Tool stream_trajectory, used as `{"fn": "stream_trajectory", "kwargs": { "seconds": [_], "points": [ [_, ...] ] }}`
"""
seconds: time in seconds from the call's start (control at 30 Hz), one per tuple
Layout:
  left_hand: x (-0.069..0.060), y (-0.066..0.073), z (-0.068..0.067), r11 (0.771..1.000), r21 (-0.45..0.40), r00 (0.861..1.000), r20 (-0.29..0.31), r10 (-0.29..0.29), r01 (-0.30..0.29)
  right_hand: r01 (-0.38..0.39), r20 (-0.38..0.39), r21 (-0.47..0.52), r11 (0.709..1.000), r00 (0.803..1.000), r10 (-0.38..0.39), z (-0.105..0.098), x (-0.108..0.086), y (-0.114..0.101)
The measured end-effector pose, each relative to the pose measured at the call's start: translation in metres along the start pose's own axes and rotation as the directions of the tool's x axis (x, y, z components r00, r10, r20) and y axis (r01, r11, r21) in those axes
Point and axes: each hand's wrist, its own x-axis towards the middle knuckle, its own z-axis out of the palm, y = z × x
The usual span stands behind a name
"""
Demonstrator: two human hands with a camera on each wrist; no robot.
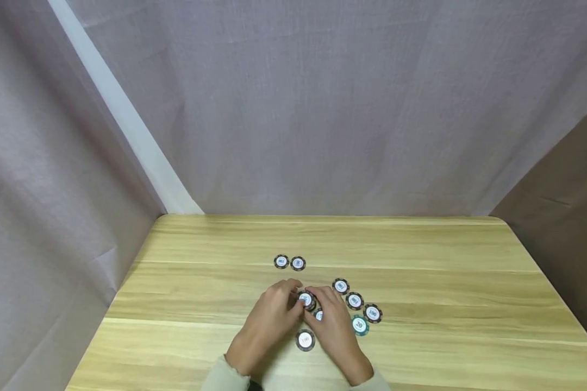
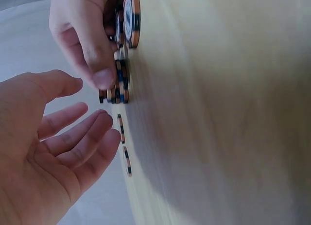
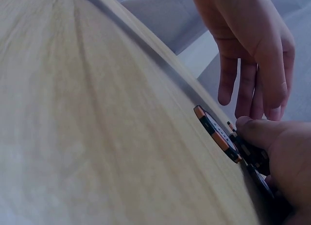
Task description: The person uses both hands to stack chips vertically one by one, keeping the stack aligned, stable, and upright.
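A stack of chips [image 1: 306, 300] was observed on the wooden table [image 1: 445, 255], between the two hands, toward the near edge. It was pinched by the right hand [image 1: 331, 320], with the thumb pressed against its near side and the fingers bent round its far side. The number of chips in it could not be told. The left hand [image 1: 273, 308] was held just beside the stack, its thumb and fingers spread and gently bent; nothing was gripped, and in the left wrist view a gap was seen between its fingertips and the stack.

A partly hidden chip [image 1: 318, 314] was noted beside the stack, next to the right hand. A single chip marked 100 [image 1: 305, 340] was seen lying flat between the wrists. To the right of the right hand, three dark-rimmed chips [image 1: 354, 301] were laid in a slanting row, and a green chip marked 20 [image 1: 359, 325] was located just beside the row's nearest one. Beyond the hands, two dark-rimmed chips [image 1: 298, 263] were found side by side. Light sleeves [image 1: 226, 376] were worn at both wrists. The table was backed by a grey curtain [image 1: 293, 108].
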Motion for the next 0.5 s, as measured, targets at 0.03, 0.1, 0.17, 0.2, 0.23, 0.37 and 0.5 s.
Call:
{"fn": "stream_trajectory", "kwargs": {
  "seconds": [0.03, 0.1, 0.17, 0.2, 0.23, 0.37, 0.5],
  "points": [
    [0.001, -0.001, -0.001, 1.0, 0.007, 1.0, 0.001, -0.006, 0.006, 0.0, -0.003, 0.001, 1.0, 1.0, 0.0, 0.0, 0.0, 0.0],
    [0.003, -0.003, -0.003, 1.0, 0.029, 1.0, 0.003, -0.012, 0.012, -0.002, -0.004, 0.008, 1.0, 1.0, 0.002, 0.0, -0.001, 0.0],
    [0.007, -0.005, -0.006, 0.999, 0.05, 1.0, -0.001, -0.012, 0.012, -0.009, 0.001, 0.014, 1.0, 1.0, 0.009, 0.0, -0.001, 0.0],
    [0.009, -0.007, -0.007, 0.998, 0.063, 1.0, -0.006, -0.009, 0.01, -0.013, 0.005, 0.02, 1.0, 1.0, 0.013, 0.0, -0.001, 0.0],
    [0.011, -0.008, -0.008, 0.997, 0.074, 1.0, -0.015, -0.005, 0.006, -0.019, 0.01, 0.025, 1.0, 1.0, 0.019, 0.0, 0.0, 0.0],
    [0.024, -0.017, -0.01, 0.995, 0.103, 0.999, -0.047, -0.009, 0.014, -0.03, 0.02, 0.032, 0.999, 0.999, 0.029, -0.001, 0.0, -0.001],
    [0.038, -0.026, -0.01, 0.99, 0.117, 0.995, -0.073, -0.071, 0.08, -0.032, 0.023, 0.031, 0.999, 0.999, 0.031, -0.002, 0.0, -0.002]
  ]
}}
